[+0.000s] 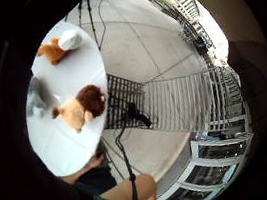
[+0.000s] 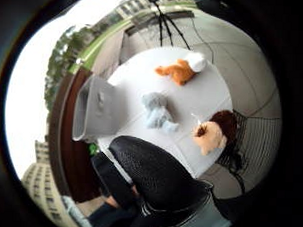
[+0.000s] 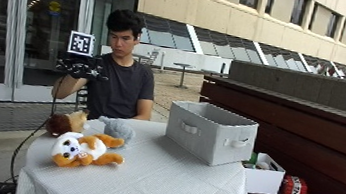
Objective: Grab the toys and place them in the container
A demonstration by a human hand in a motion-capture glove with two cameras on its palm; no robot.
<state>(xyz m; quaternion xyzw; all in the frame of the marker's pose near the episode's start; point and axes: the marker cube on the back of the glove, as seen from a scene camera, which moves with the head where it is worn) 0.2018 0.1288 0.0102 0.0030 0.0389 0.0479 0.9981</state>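
Note:
Three plush toys lie at the left of a round table (image 3: 168,182) with a white cloth. An orange and white toy (image 3: 85,150) lies nearest the front edge. Behind it sit a grey plush (image 3: 116,128) and a tan lion with a brown mane (image 3: 66,122). A grey fabric container (image 3: 212,132) stands open at the table's right side. My gloved right hand (image 3: 81,69) is raised in the air above and behind the lion, fingers spread, holding nothing. The thumb side palm view shows the orange toy (image 2: 180,69), grey plush (image 2: 157,111), lion (image 2: 213,133) and container (image 2: 99,109).
A dark wooden bench (image 3: 303,129) runs along the right of the table. A small white box (image 3: 263,177) and a red item (image 3: 293,187) sit by it. A tripod (image 2: 164,21) stands past the table's far side. Cables trail down at the left.

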